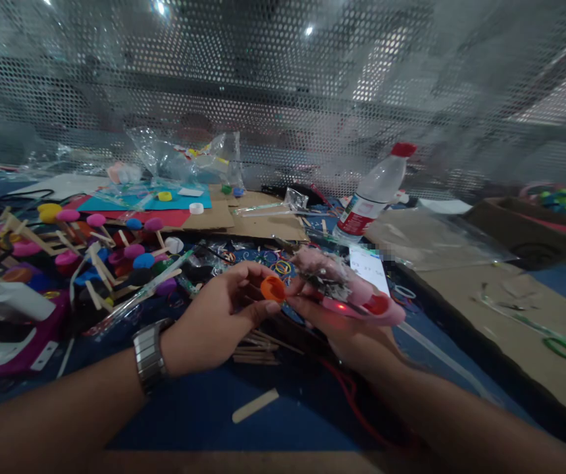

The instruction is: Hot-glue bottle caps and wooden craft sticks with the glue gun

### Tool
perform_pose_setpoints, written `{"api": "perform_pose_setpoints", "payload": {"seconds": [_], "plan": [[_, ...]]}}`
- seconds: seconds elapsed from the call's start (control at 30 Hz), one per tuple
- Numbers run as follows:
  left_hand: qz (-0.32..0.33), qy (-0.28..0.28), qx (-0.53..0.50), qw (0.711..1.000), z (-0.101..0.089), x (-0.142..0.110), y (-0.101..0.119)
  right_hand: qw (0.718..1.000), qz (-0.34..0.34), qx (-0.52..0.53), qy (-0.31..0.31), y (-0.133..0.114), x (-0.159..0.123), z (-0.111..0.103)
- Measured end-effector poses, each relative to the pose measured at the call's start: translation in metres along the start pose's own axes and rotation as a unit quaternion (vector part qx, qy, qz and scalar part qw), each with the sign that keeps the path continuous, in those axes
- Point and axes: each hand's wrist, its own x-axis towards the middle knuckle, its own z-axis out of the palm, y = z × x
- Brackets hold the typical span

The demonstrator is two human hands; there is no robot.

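An orange bottle cap (272, 288) is pinched between the thumb and fingers of my left hand (228, 316), its hollow side partly facing me. My right hand (347, 326) grips a pink glue gun (362, 289) with a small red light glowing on it. Grey, fluffy residue clings to the gun's front part. The fingertips of my right hand come close to the cap; whether they touch it I cannot tell. Below my hands lies a small stack of wooden craft sticks (256, 355), and one loose craft stick (255, 405) rests nearer to me on the blue table (189, 421).
Many coloured caps joined to sticks (100, 257) crowd the left side, beside a purple and white device (21, 329). A red-capped plastic bottle (374, 191) stands behind my right hand, near a lit phone (369, 263). Cardboard (490, 329) lies at right; a perforated metal screen (263, 72) rises behind.
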Motion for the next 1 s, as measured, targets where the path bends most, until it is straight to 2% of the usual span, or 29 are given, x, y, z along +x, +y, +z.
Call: {"api": "perform_pose_setpoints", "payload": {"seconds": [0.33,0.47,0.57,0.7,0.87,1.0], "plan": [[0.046,0.005,0.057,0.997,0.001,-0.003,-0.004,1.0,-0.014,-0.021,-0.001,-0.004,0.001,0.0],[0.026,0.035,0.049,0.998,0.0,-0.003,-0.001,0.999,-0.019,-0.019,-0.018,-0.001,-0.001,-0.001],[0.016,0.039,0.037,0.998,-0.002,-0.001,0.001,0.999,-0.033,0.005,-0.027,-0.002,-0.002,-0.001],[0.033,0.035,0.05,0.998,-0.003,0.0,0.0,0.999,-0.007,0.045,-0.011,-0.007,-0.003,0.001],[0.044,0.048,0.079,0.995,-0.003,-0.001,-0.005,0.997,-0.013,0.074,-0.009,-0.012,0.0,0.004],[0.046,0.05,0.095,0.993,-0.004,-0.003,-0.006,1.0,-0.001,0.015,-0.001,-0.007,0.001,0.004]]}}
